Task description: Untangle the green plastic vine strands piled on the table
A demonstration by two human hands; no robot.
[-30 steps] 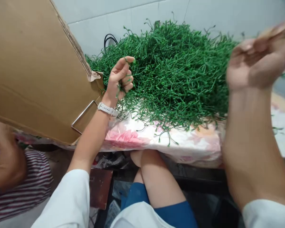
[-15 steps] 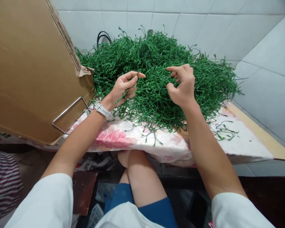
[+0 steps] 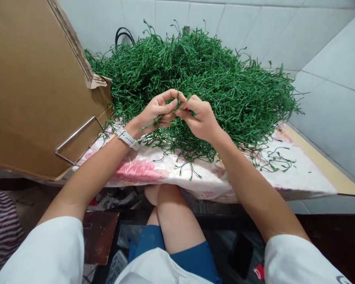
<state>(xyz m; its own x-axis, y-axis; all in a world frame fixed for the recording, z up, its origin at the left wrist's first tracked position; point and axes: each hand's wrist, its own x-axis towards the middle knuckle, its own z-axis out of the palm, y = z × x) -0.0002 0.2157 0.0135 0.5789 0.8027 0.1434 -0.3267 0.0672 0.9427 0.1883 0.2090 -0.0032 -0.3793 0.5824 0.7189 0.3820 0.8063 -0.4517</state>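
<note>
A large tangled heap of thin green artificial stems (image 3: 230,86) with small budlike tips lies in front of me. My left hand (image 3: 164,108) is closed around a green stem (image 3: 149,127), whose ends stick out below the palm and near the index finger. Fingers pinched, my right hand (image 3: 197,114) meets the left fingertips at the stem's upper part. The exact contact between the fingertips is partly hidden. Both hands are just above the front of the heap, and a pale watch (image 3: 127,139) is on my left wrist.
On the left stands a big cardboard box (image 3: 32,90), with a metal wire frame (image 3: 77,138) against it. A floral cloth (image 3: 165,173) covers the table, with loose stems (image 3: 275,159) at the right. Behind are white tiles (image 3: 248,23) and a black cable (image 3: 124,33).
My right hand has moved left from over the heap and closed from a spread pose to a pinch beside my left hand. The left hand keeps its hold on the stem.
</note>
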